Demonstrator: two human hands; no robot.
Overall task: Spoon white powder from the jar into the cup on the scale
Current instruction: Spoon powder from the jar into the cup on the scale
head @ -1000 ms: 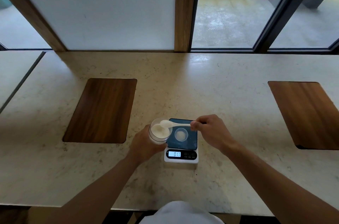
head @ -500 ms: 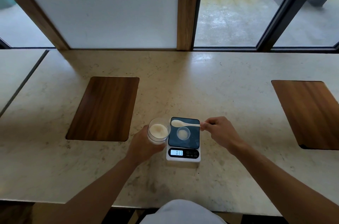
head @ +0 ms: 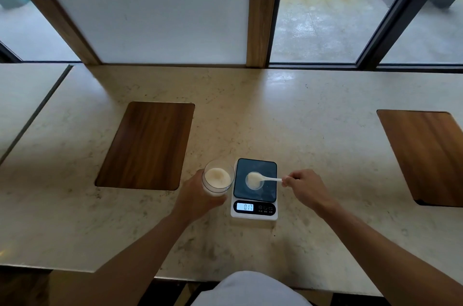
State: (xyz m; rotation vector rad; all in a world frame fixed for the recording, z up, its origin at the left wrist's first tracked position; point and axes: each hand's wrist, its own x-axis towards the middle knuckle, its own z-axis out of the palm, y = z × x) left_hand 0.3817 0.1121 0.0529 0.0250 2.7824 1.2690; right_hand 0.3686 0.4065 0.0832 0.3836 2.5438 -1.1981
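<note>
Gripping the jar (head: pixel 217 178), left hand (head: pixel 198 196); right hand (head: pixel 307 186) pinches spoon (head: pixel 263 178) over cup (head: pixel 253 181).

A pale marbled counter (head: pixel 313 130) carries a digital scale (head: pixel 254 213) between two inset wooden panels (head: pixel 147 145).

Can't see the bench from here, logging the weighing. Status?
Left hand wrapped around jar, jar beside scale. Right hand pinching spoon, loaded bowl over cup. Nothing in the way.
</note>
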